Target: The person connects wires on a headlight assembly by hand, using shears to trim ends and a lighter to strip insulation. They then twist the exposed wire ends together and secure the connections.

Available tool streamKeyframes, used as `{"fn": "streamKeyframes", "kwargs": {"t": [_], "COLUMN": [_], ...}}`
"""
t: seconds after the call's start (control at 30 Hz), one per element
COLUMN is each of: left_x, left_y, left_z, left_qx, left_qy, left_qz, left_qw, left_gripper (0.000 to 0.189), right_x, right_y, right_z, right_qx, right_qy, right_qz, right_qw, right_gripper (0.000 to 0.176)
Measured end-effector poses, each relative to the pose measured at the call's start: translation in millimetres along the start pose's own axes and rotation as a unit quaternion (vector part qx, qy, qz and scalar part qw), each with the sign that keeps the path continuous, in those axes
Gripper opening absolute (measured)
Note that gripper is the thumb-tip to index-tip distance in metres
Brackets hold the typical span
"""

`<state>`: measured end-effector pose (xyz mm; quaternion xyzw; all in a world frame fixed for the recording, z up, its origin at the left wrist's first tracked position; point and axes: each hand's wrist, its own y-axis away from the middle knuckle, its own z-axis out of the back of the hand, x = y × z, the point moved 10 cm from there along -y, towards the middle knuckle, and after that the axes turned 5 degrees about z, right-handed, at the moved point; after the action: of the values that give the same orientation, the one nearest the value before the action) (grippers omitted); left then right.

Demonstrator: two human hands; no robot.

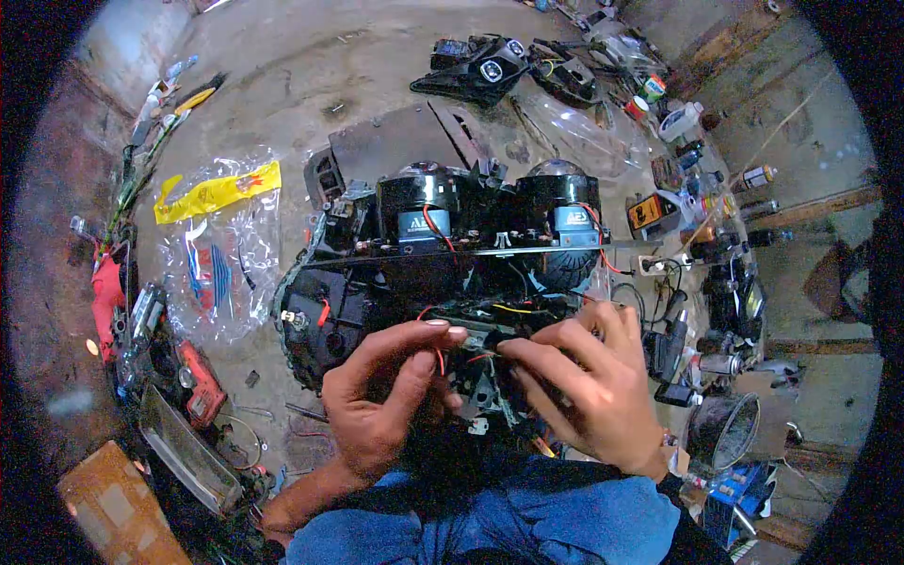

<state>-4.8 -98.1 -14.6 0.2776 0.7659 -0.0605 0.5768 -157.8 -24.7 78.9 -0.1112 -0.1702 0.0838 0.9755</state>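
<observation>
Over red wires (441, 362), both hands (388, 397) (595, 394) curled

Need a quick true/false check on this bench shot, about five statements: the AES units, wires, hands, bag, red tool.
1. Two AES-labelled units sit side by side, beyond the hands. True.
2. The left hand is down on the blue trousers, away from the work. False: it is raised at the work, fingers by a thin red wire.
3. The clear plastic bag with a yellow strip lies to the right of the AES-labelled units. False: it lies to their left.
4. The red tool lies to the left of the left hand. True.
5. The right hand is gripping the red tool. False: it is over the work, opposite the left hand, well apart from the tool.
</observation>
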Motion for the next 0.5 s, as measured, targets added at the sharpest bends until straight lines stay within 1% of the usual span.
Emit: {"fn": "streamKeyframes", "kwargs": {"t": [0.1,0.17,0.2,0.3,0.4,0.5], "left_x": [-16.6,-32.3,-34.9,-67.9,-79.3,-82.0], "left_y": [-0.8,-0.1,-1.0,5.3,3.1,2.3], "left_z": [-1.7,-8.5,-7.7,-23.5,-27.0,-40.0], "left_qx": [-0.003,-0.001,-0.02,-0.028,-0.076,-0.042], "left_qy": [-0.106,-0.194,-0.209,-0.331,-0.389,-0.359], "left_qz": [-0.109,-0.181,-0.18,-0.327,-0.327,-0.373], "left_qw": [0.988,0.964,0.961,0.885,0.858,0.854], "left_gripper": [0.022,0.021,0.022,0.025,0.028,0.031], "right_x": [-4.1,-7.8,-9.5,-14.6,-17.8,-16.5], "right_y": [0.6,2.2,2.9,2.5,4.5,3.3], "right_z": [15.2,24.3,27.8,35.1,36.4,35.9], "right_qx": [-0.055,-0.084,-0.096,-0.128,-0.152,-0.16], "right_qy": [-0.018,-0.029,-0.034,-0.04,-0.048,-0.043], "right_qz": [-0.015,-0.028,-0.036,-0.052,-0.061,-0.045], "right_qw": [0.998,0.996,0.994,0.99,0.985,0.985], "right_gripper": [0.04,0.042,0.043,0.042,0.041,0.042]}}
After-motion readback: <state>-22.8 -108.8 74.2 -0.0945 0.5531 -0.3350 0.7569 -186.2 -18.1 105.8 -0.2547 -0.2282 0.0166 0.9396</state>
